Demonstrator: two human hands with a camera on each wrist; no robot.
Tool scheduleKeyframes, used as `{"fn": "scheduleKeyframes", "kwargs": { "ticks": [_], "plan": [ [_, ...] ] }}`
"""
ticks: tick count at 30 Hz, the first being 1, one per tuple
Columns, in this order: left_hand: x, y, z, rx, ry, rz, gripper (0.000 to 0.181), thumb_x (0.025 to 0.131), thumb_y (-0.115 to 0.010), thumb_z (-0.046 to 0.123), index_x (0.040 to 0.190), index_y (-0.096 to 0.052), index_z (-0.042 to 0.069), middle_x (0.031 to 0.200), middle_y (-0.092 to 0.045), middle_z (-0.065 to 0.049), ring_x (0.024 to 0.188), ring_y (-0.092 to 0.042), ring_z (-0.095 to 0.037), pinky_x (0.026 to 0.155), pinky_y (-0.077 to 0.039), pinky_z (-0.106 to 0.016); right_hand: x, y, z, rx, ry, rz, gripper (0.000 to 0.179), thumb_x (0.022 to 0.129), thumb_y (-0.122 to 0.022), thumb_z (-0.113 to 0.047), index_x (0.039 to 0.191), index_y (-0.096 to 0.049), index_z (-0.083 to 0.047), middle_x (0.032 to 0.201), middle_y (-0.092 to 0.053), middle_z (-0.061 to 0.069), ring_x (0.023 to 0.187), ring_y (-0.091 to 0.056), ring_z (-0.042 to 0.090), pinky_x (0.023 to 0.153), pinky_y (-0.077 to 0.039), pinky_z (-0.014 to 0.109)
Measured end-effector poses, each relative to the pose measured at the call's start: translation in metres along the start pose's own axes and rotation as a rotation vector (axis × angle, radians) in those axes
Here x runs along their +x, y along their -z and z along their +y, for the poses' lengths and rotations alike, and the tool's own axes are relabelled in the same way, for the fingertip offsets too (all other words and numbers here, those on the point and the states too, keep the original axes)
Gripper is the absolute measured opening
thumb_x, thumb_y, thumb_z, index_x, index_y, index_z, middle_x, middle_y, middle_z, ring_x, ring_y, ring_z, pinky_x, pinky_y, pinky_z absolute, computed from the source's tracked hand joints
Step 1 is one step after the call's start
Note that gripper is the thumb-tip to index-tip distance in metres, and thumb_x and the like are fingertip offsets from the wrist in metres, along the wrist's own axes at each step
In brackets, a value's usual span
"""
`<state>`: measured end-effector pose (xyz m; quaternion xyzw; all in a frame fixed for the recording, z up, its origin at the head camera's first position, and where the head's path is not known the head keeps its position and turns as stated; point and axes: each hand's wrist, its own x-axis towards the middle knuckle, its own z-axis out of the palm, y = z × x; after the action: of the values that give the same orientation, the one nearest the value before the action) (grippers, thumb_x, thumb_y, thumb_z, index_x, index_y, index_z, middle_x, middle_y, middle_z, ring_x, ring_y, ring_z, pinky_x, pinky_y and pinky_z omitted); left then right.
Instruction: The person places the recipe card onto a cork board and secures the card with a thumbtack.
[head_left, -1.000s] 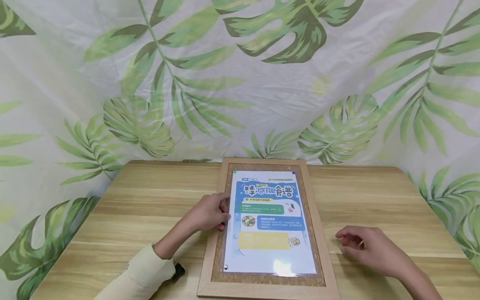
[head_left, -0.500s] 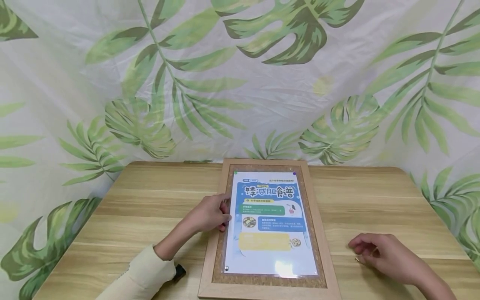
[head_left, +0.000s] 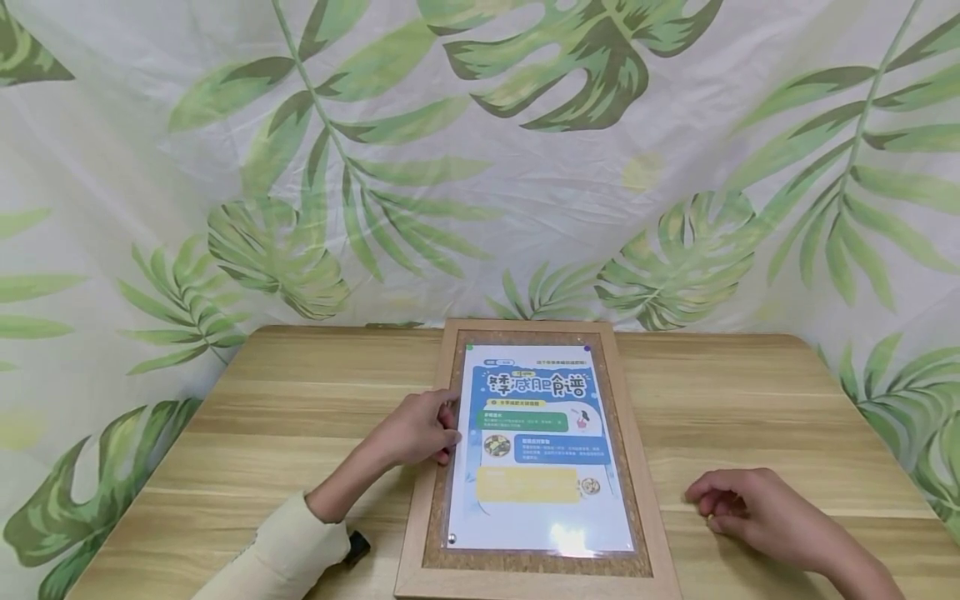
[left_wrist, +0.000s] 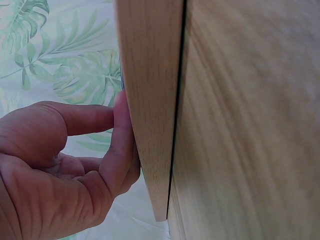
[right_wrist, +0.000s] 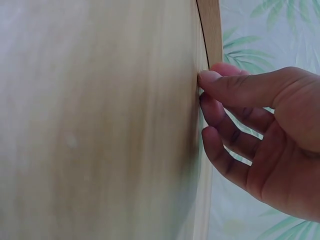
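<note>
A poster (head_left: 540, 525) printed in blue, green and yellow lies on a cork board (head_left: 435, 500) with a pale wooden frame (head_left: 540, 580). My left hand (head_left: 420, 429) rests on the board's left side, with thumb and forefinger at the poster's left edge. In the left wrist view those fingers touch the board just past the frame's side; their tips are partly hidden. To the right of the board, my right hand (head_left: 772, 512) is low over the table, thumb and forefinger pinching a tiny gold pin (head_left: 709, 520) that is mostly covered. The right wrist view hides the pin.
Pins sit at the poster's corners: green (head_left: 469, 347), purple (head_left: 588, 348) and silver (head_left: 452, 539). A small black object (head_left: 358, 550) is by the left sleeve. A leaf-patterned curtain (head_left: 420, 208) hangs behind the wooden table (head_left: 315, 375).
My right hand has moved slightly right, then a little back left, along the table. A gold pin has come into sight at its fingertips. The left hand and the board have stayed put.
</note>
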<state>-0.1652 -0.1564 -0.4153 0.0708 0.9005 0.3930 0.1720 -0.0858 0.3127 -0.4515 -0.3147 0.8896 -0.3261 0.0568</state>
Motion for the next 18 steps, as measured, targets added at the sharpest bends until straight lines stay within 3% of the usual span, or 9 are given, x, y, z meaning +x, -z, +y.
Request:
{"fn": "scheduleKeyframes", "kwargs": {
  "ticks": [9,18],
  "plan": [
    [0.000,0.000,-0.001,0.008,-0.009,0.000,0.064,0.097,-0.073,-0.004,0.156,-0.048,-0.005,0.088,-0.064,-0.010,0.061,-0.067,-0.017,0.053,-0.053,-0.026,0.004,0.000,-0.007,-0.016,-0.039,-0.009,0.024,0.088,-0.083,-0.002,0.106,-0.077,-0.016,0.090,-0.071,-0.019,0.082,-0.062,-0.008,0.066,-0.057,0.020],
    [0.001,0.001,-0.001,0.012,-0.001,0.000,0.063,0.097,-0.074,-0.003,0.155,-0.049,-0.005,0.089,-0.064,-0.010,0.062,-0.067,-0.018,0.054,-0.054,-0.026,0.022,0.000,-0.033,0.016,-0.043,0.004,0.018,0.093,-0.082,-0.008,0.106,-0.077,-0.019,0.089,-0.071,-0.019,0.082,-0.062,-0.007,0.068,-0.056,0.021]
  ]
}}
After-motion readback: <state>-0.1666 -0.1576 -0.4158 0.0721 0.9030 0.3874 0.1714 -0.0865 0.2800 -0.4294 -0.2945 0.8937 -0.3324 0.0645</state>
